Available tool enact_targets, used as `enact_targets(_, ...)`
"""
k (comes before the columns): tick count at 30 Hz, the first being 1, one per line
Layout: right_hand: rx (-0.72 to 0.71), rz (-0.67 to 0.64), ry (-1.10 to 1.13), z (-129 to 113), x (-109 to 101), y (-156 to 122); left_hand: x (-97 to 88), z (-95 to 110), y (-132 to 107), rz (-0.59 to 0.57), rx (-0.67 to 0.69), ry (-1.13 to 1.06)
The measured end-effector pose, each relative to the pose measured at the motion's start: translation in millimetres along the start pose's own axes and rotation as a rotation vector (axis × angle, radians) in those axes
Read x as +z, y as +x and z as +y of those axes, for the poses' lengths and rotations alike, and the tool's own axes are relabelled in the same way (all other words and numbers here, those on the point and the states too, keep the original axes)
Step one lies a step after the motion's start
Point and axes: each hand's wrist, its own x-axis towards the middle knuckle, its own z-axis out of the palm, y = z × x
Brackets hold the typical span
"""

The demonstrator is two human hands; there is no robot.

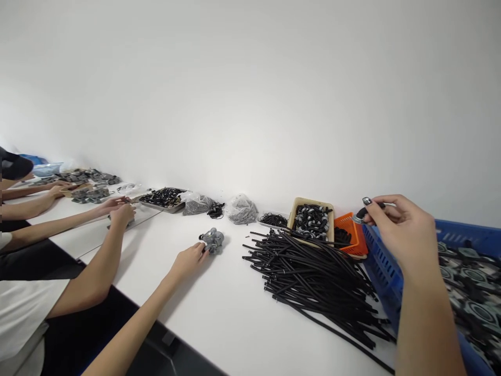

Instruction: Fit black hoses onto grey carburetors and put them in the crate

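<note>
Over at ten o'clock from the worker's place, a co-worker's hands are busy at the same counter. A tray of black pieces sits at eleven, then clear bags nearer twelve. Also at eleven, closer in, the worker's left hand is closed on the near edge of a grey metal part, resting on the counter. Black hoses sprawl at one, in front of a beige basket, with an orange basket beside it. At two, the right hand pinches a short black piece in the air, its forearm over a blue crate. I'd judge this a gathering step; bringing piece and part together would call for clearing the hose pile between them.
</note>
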Motion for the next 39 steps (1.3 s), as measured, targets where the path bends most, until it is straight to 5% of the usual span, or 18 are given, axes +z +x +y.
enact_targets(5,0.097,0.007,0.046,-3,2,1,-18.1,57,-26,-0.007,0.168,0.014)
enact_targets(10,0.049,-0.019,0.005,-7,1,-2,-8.7,108,-49,0.006,0.345,-0.072)
enact_targets(13,0.019,-0.047,-0.009,-8,-3,-3,10.6,109,-61,0.147,0.327,-0.331)
enact_targets(18,0.005,-0.036,0.017,-9,-4,-2,41.6,92,-78,-0.045,0.221,-0.944)
enact_targets(27,-0.01,-0.145,0.015,-21,10,-10,43.8,112,-86,-0.155,-0.007,-1.014)
enact_targets(30,-0.014,-0.176,0.037,-24,12,-11,43.5,119,-80,-0.13,-0.02,-1.212)
enact_targets(34,0.002,-0.199,0.189,-31,15,-13,17.6,154,-63,0.011,-0.034,-1.609)
enact_targets(39,0.071,-0.141,0.4,-41,15,-15,-68.0,230,-30,0.025,0.106,-2.059)
